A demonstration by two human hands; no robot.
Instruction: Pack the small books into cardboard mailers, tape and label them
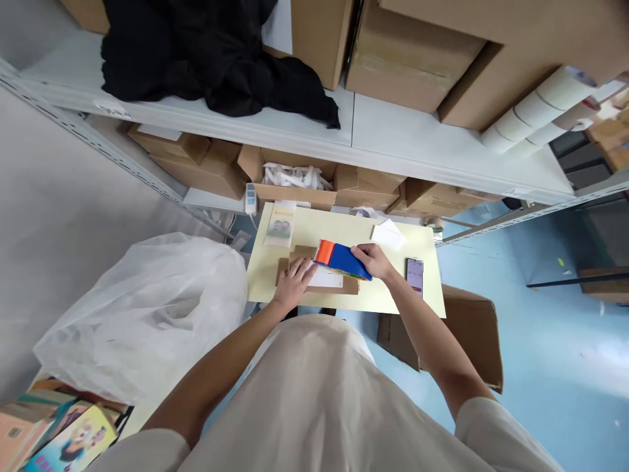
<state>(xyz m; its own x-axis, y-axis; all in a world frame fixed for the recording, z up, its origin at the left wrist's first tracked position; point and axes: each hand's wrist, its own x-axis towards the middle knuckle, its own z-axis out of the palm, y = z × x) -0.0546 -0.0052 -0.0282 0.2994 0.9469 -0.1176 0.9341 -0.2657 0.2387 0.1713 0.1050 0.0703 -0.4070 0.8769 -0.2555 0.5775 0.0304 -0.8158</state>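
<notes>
Two bare hands are at the pale table (339,226), and we look down on them past a light shirt (314,387). The left hand (293,283) lies palm down, fingers a little spread, on the left part of the cardboard (350,286) and at the edge of the paper (328,278) resting on it. The right hand (374,260) is wrapped round the right end of the dispenser (348,259) — blue body, orange end — thumb on top. We see the dispenser over the cardboard, near mid-table, its orange end toward the left and just beside the left fingertips; whether that end touches the paper, we cannot tell.

On the table we also find a leaflet (280,224) at the far left, some white card (388,234) toward the far right, and a phone (414,272), screen lit, near the right forearm (432,328).

Beyond, a shelf (417,137) carries black cloth (211,59), large boxes (422,56) and white rolls (535,111). Below it, one carton (295,195) holds white pieces (295,176) too small for us to identify. A translucent bag (152,308) bulges left of the table, with books (44,432) in the near corner; to the right, an open box (474,328) stands on the blue floor (550,367).
</notes>
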